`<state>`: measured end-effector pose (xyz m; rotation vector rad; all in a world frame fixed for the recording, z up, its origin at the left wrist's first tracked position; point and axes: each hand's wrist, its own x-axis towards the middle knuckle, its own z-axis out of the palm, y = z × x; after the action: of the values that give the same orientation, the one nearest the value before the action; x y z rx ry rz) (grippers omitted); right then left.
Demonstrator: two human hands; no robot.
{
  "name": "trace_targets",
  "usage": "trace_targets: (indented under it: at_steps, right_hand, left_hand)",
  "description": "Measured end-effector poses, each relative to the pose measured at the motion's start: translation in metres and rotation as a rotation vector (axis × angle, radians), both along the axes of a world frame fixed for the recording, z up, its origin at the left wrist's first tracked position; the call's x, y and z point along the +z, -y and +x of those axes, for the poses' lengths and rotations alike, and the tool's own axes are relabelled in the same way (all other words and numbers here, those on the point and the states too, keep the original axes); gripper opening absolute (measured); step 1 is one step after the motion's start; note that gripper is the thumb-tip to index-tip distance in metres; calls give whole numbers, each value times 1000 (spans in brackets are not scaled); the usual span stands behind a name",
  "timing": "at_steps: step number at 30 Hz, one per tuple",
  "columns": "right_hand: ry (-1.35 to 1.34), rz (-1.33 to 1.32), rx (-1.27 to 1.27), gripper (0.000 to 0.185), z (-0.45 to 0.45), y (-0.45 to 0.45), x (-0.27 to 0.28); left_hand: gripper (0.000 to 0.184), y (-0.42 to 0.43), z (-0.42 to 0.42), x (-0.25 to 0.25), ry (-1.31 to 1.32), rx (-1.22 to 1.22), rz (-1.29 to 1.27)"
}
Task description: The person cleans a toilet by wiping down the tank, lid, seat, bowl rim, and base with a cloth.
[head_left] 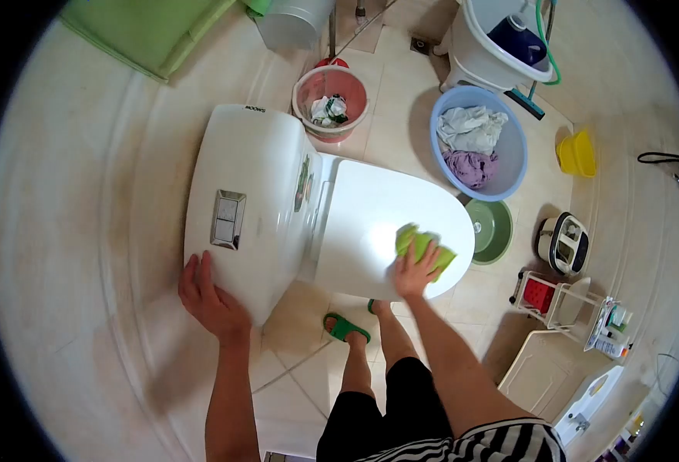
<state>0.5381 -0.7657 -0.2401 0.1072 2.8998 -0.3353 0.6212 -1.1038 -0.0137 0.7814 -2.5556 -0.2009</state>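
Note:
A white toilet with its lid (370, 208) down stands in front of me. My right hand (416, 271) presses a lime-green cloth (424, 245) against the lid, toward its rounded front end. The cloth is bunched under and around the fingers. My left hand (214, 299) rests on the near corner of the toilet tank (262, 177), fingers extended and holding nothing. Close to its fingertips is the silver flush button (228, 219) on the tank top.
Beyond the toilet stand a pink bucket (305, 100) and a blue basin (519, 154), both with cloths inside. A green basin (497, 231) sits past the lid's front. Farther right are a yellow bucket (578, 154), a foot bath (564, 243) and a wheeled rack (559, 304).

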Motion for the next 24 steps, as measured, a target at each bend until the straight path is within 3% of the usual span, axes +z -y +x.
trace_targets:
  at_steps: [5, 7, 9, 12, 19, 22, 24]
  right_hand:
    - [193, -112, 387, 65, 10, 125, 40]
    - [165, -178, 495, 56, -23, 166, 42]
    - [73, -81, 530, 53, -58, 189, 19]
    - [2, -178, 524, 50, -106, 165, 23]
    - [-42, -65, 134, 56, -130, -7, -4]
    - [-102, 2, -25, 58, -101, 16, -10]
    - [-165, -19, 147, 58, -58, 54, -9]
  left_hand:
    - [49, 0, 3, 0, 15, -15, 17]
    - [49, 0, 3, 0, 31, -15, 16]
    - [49, -2, 3, 1, 40, -11, 16]
    - [48, -2, 0, 7, 41, -30, 39]
    - [49, -4, -2, 11, 41, -36, 37]
    - [51, -4, 2, 9, 46, -43, 26]
    - [52, 0, 1, 5, 41, -29, 20]
